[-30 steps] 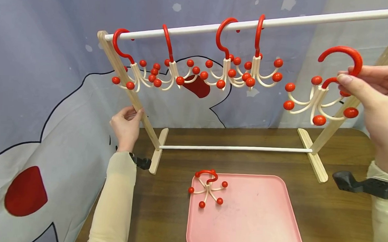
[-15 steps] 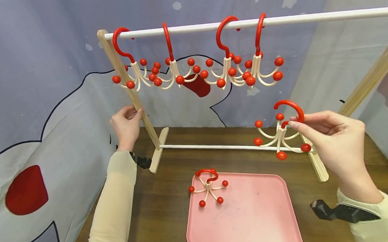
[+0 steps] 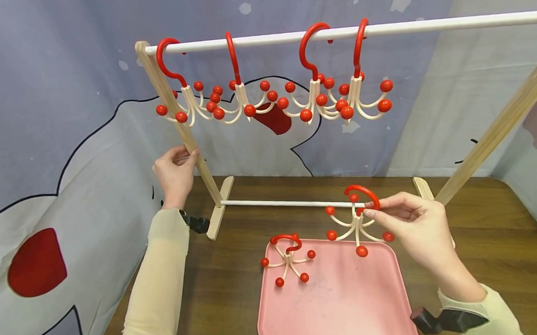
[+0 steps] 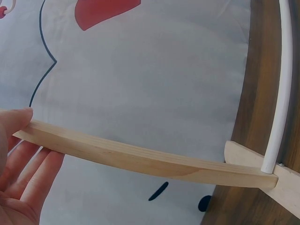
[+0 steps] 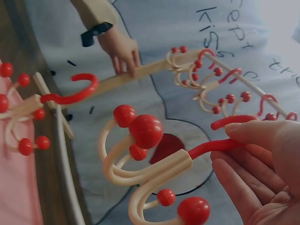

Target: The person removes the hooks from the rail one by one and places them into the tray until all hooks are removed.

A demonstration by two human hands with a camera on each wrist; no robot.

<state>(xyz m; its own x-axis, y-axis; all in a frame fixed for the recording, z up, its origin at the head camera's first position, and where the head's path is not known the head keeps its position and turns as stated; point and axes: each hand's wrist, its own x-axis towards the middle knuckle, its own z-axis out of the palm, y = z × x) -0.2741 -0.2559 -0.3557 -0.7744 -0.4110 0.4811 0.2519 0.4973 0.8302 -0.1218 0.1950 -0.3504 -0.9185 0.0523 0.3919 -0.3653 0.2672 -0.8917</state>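
Observation:
My right hand (image 3: pixel 410 226) pinches the red hook of a cream multi-arm hanger (image 3: pixel 357 221) with red ball tips. It holds this hanger upright over the back edge of the pink tray (image 3: pixel 348 306); in the right wrist view thumb and fingers lie on the hook (image 5: pixel 218 146). Another such hanger (image 3: pixel 287 261) rests on the tray's back left corner, its hook up. With thumb and fingers my left hand (image 3: pixel 174 173) grips the left wooden post (image 3: pixel 208 182) of a rack partway up, and the left wrist view shows this post (image 4: pixel 140 152) between them.
Several more of these hangers (image 3: pixel 314 97) hang by red hooks from the white top rail (image 3: pixel 274 39), mostly toward its left half. A lower white rail (image 3: pixel 271 203) joins the posts behind the tray. The right post (image 3: pixel 499 132) slants up behind my right hand. A printed curtain (image 3: pixel 103 130) backs the table.
My right hand has carried its hanger down and to the left, from near the right post below the top rail to over the tray's back edge. The left hand stays on the post.

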